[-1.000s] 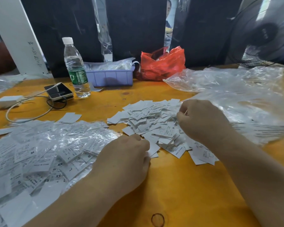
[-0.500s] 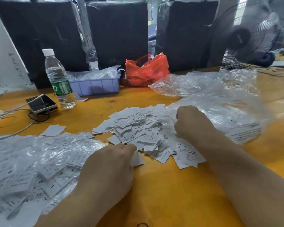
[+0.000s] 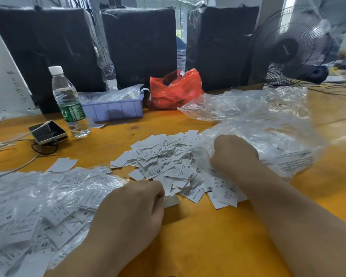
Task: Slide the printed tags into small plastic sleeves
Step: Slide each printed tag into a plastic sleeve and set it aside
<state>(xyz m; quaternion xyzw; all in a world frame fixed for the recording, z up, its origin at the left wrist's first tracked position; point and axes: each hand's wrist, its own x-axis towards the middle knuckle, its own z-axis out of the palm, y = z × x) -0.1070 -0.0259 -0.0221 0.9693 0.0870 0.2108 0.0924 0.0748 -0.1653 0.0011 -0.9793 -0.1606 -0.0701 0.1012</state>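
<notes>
A heap of loose white printed tags (image 3: pixel 164 162) lies mid-table. At the left is a spread of tags in small clear sleeves (image 3: pixel 48 196). My left hand (image 3: pixel 132 208) rests at the near edge of the heap, fingers curled, pinching a white tag (image 3: pixel 170 200) that sticks out past the fingertips. My right hand (image 3: pixel 234 154) is curled at the heap's right side, its fingers closed on a small clear plastic sleeve (image 3: pixel 201 155). A large crumpled clear bag (image 3: pixel 268 128) lies behind and to the right of that hand.
On the orange table (image 3: pixel 208 236), a water bottle (image 3: pixel 70 104), a phone on a cable (image 3: pixel 48 132), a purple bin (image 3: pixel 116 110) and a red bag (image 3: pixel 174 90) stand at the back. A black fan (image 3: pixel 292 47) is at the back right.
The view has tilted upward. My right hand has shifted slightly right toward the clear bag, still curled. My left hand stays at the heap's near edge.
</notes>
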